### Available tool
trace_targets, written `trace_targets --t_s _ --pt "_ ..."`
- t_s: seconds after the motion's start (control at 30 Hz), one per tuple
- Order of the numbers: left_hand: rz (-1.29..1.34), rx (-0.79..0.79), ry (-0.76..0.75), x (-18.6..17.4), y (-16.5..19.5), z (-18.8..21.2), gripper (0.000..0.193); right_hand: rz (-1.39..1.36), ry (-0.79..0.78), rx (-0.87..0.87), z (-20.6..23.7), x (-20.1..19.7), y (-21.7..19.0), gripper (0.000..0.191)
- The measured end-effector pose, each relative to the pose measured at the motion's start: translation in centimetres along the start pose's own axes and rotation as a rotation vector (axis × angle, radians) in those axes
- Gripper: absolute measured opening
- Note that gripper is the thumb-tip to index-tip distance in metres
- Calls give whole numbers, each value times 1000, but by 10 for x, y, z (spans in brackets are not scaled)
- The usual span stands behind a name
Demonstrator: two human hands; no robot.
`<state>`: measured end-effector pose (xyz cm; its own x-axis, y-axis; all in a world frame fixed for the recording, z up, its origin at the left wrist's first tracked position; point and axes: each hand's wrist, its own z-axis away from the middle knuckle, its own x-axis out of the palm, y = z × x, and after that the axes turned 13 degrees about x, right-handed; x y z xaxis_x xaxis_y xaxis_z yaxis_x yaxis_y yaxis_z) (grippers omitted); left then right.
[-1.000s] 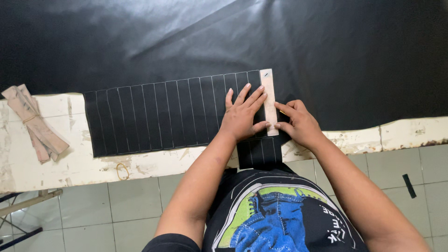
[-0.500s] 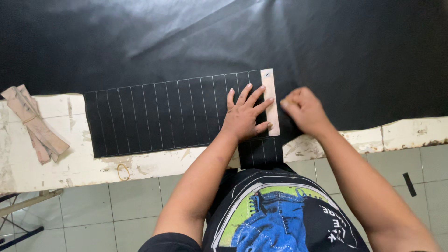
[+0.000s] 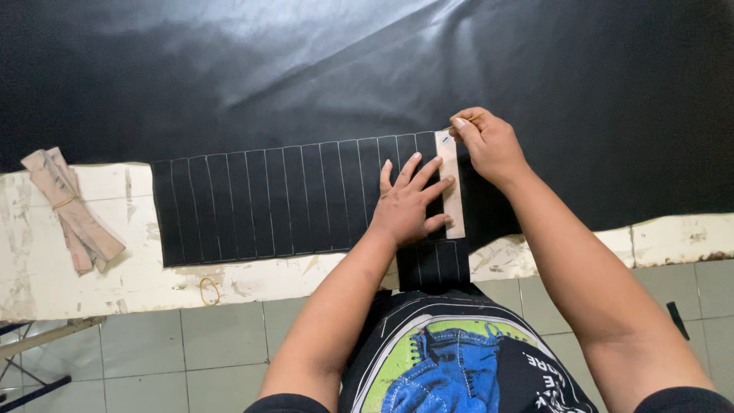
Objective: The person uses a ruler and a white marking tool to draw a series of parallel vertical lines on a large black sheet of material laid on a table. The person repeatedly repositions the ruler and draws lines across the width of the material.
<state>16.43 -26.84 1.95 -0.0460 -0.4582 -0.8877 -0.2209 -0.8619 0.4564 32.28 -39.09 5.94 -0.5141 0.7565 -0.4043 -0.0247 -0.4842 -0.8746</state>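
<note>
**Hands on a template over marked black sheet**

The left hand [image 3: 409,200] lies flat with fingers spread, pressing a narrow pale wooden template strip [image 3: 450,183] onto a black leather-like sheet ruled with thin white lines [image 3: 283,200]. At the strip's far end, the right hand [image 3: 489,144] has its fingers pinched together on a thin marking tool, mostly hidden. The sheet rests on a worn white worktable [image 3: 92,287]. Far left lies a bundle of tan strips [image 3: 69,208]; a rubber band [image 3: 209,291] sits near the table's near edge.
</note>
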Motion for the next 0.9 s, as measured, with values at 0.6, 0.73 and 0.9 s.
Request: trace_targets --t_s 0.6,0.73,0.9 --pt "3 -27 -59 -6 3 -1 72 551 163 -150 -7 -7 1 23" --pt "9 -34 -60 -7 3 -2 72 497 135 -131 -5 -9 4 23" --pt "10 -29 -58 -7 2 -4 72 528 175 -169 -1 -9 8 22"
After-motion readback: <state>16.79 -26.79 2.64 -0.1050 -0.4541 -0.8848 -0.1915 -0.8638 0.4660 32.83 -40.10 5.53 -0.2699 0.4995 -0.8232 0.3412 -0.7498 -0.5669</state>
